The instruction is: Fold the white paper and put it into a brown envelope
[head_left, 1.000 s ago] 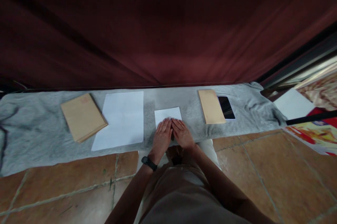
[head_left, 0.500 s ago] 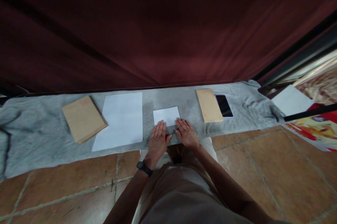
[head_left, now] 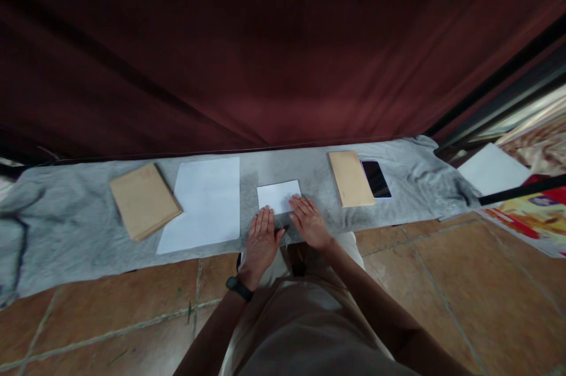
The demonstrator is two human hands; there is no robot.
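Note:
A small white piece of paper, seemingly folded (head_left: 278, 194), lies flat on the grey cloth (head_left: 300, 164) in front of me. My left hand (head_left: 262, 241) rests palm down at its near left corner, fingers stretched out. Flat over the paper's near right corner lies my right hand (head_left: 311, 224), its fingers extended too. Neither hand grips anything. Left of the hands is a large white sheet (head_left: 207, 202). Its left edge is partly covered by a stack of brown envelopes (head_left: 145, 200).
Another brown envelope or thin stack (head_left: 351, 178) lies to the right, touching or close beside a smartphone (head_left: 375, 178). A dark red curtain (head_left: 283, 69) hangs behind the cloth-covered surface. At far right are a white sheet (head_left: 493, 168) and a colourful printed package (head_left: 537, 217).
My right hand has slid a little left and away from me, onto the paper's corner. My left hand has drawn slightly back towards me. The paper stays about where it was.

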